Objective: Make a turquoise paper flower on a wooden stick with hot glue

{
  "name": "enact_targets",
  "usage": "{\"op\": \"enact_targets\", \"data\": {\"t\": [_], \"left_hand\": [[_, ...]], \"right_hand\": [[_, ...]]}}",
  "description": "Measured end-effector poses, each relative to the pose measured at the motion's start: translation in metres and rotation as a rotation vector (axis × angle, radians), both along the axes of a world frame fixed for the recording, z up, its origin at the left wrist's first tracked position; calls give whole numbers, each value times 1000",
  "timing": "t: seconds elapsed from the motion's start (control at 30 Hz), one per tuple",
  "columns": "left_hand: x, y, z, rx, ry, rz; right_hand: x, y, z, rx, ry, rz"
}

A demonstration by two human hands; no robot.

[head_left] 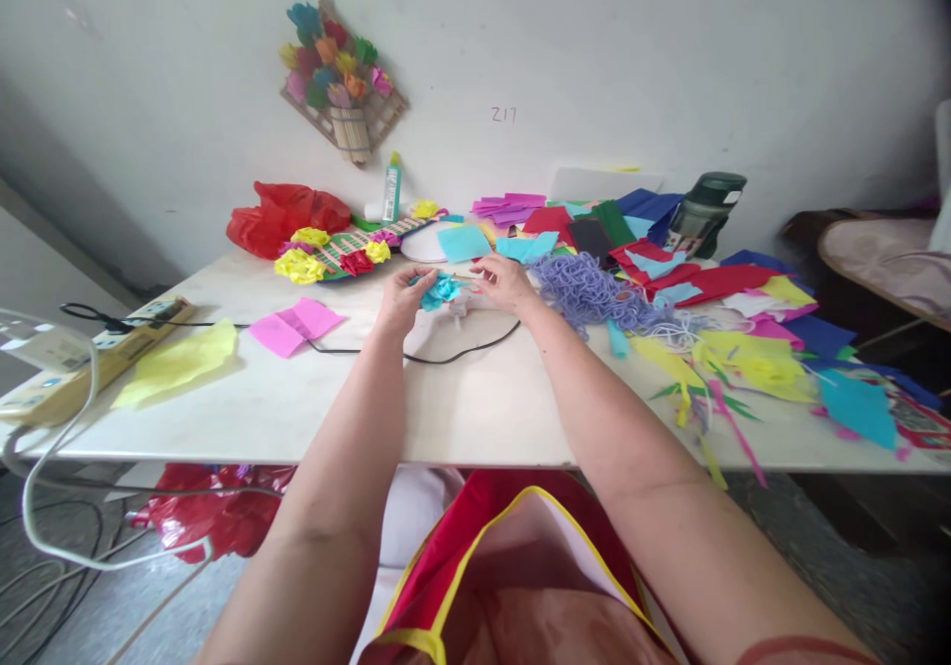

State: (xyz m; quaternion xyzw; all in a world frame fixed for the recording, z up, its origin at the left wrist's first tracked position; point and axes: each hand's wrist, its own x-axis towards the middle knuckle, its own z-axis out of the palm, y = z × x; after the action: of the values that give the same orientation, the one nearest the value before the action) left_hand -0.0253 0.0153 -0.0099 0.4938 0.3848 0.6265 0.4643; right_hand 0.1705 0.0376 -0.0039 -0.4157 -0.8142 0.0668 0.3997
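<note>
Over the middle of the table, my left hand (408, 294) pinches a crumpled light-blue paper flower (441, 291) by its left side. My right hand (503, 279) is closed at the flower's right, its fingertips on a thin stick (467, 277) that runs toward the flower. Whether the stick is fixed to the flower I cannot tell. Just beyond my hands lie light-blue paper pieces (465, 243). A heap of purple yarn (590, 288) sits right beside my right hand. To the left of my left hand is a green panel with yellow, red and purple paper flowers (357, 261).
A pink paper sheet (295, 326), a yellow sheet (182, 360) and a power strip (96, 353) lie on the left. A black cable (438, 360) crosses the table (475, 427). Coloured paper scraps (758, 363) and a dark bottle (705, 211) occupy the right.
</note>
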Motion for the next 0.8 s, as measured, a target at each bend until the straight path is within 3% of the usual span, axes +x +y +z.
{"op": "enact_targets", "data": {"t": [0.1,0.17,0.47,0.6,0.8], "left_hand": [[-1,2,0,6,-13,65],[-1,2,1,7,-11,90],[-1,1,2,4,-10,238],[0,3,1,25,-1,279],[0,6,-2,54,18,329]], "right_hand": [[2,-13,5,138,-61,-223],[1,-21,9,170,-155,-287],[-7,-28,13,-70,-558,-188],[-12,-28,6,-194,-621,-210],[-23,-30,-1,-227,-619,-309]]}}
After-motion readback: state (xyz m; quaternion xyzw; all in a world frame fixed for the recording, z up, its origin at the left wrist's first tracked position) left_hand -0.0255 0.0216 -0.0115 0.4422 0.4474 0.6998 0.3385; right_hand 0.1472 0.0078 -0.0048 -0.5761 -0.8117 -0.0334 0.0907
